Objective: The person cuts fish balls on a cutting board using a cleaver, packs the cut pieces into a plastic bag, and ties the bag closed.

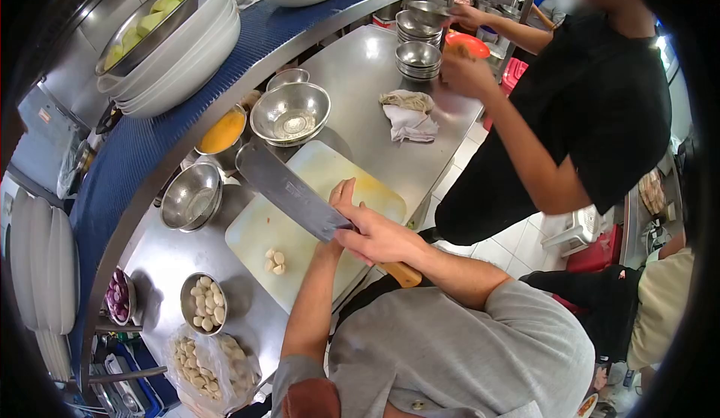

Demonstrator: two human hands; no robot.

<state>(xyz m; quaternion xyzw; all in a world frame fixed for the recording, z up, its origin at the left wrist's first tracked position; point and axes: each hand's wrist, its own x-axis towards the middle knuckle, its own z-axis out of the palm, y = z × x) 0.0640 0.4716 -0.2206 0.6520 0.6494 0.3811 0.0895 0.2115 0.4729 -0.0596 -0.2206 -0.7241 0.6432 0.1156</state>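
My right hand (379, 234) is wrapped round a cleaver, whose wooden handle (401, 274) sticks out below the palm. The broad dark blade (289, 189) points to the upper left, over the cutting board (259, 227). My left hand (343, 192) is mostly hidden behind the blade and my right hand; its visible fingers are stretched out. Several peeled garlic cloves (275, 261) lie on the board below the blade. More cloves fill a small metal bowl (203, 328) and an open plastic bag (206, 365) to the left.
Metal bowls (291, 110) stand behind the board, one holding yellow liquid (223, 131). A blue-lined shelf (135, 163) with white bowls (187, 58) overhangs the counter. Folded cloths (409, 114) and stacked bowls (418, 58) sit farther back. A co-worker in black (570, 110) works close on the right.
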